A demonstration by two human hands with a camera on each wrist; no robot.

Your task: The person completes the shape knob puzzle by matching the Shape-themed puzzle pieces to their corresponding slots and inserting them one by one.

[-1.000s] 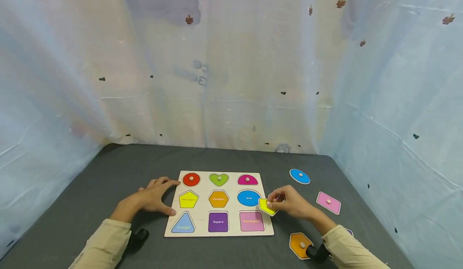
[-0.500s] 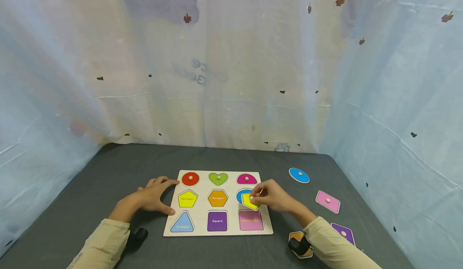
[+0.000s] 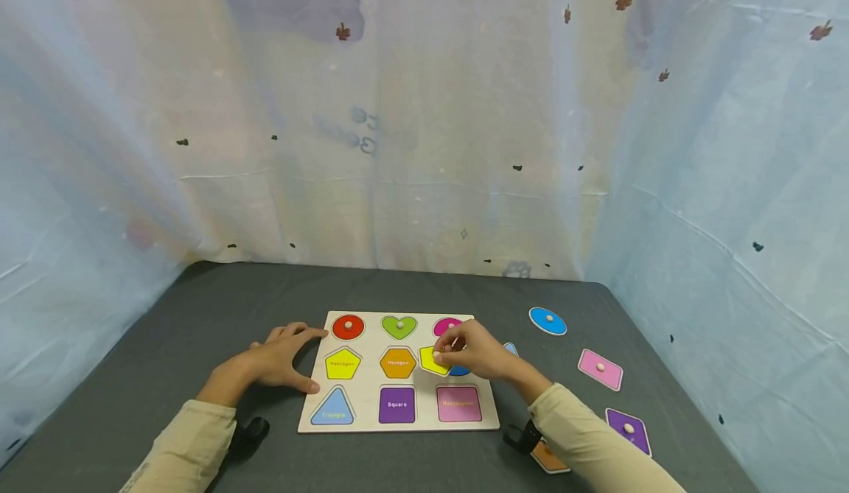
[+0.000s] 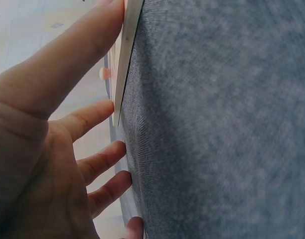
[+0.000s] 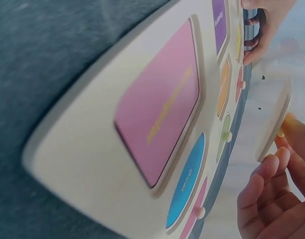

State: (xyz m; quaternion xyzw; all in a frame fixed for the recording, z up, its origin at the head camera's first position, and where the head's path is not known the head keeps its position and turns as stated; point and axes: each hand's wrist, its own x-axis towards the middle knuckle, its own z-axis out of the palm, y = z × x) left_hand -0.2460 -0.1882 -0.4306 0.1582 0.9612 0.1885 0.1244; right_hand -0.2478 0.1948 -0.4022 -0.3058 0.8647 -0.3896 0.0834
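My right hand (image 3: 477, 351) pinches a yellow pentagon puzzle piece (image 3: 428, 360) by its knob. The piece is raised above the shape puzzle board (image 3: 366, 397), between the hexagon and oval recesses; the right wrist view shows its thin edge, tilted and clear of the surface. Spread fingers of my left hand (image 3: 284, 359) touch the board's left edge, thumb and index against it in the left wrist view. The yellow pentagon recess (image 3: 342, 365) is bare at the board's left. Red circle (image 3: 348, 327), green heart (image 3: 399, 326) and magenta semicircle pieces sit in the top row.
Loose on the grey cloth at the right lie a blue oval (image 3: 547, 321), a pink rectangle (image 3: 600, 369), a purple square (image 3: 627, 432) and an orange hexagon (image 3: 549, 459), partly behind my right arm. A light-blue corner (image 3: 510, 348) shows behind my right wrist.
My right hand has carried the yellow pentagon piece leftward, from the board's right edge across the oval recess. My left hand has stayed at the board's left edge.
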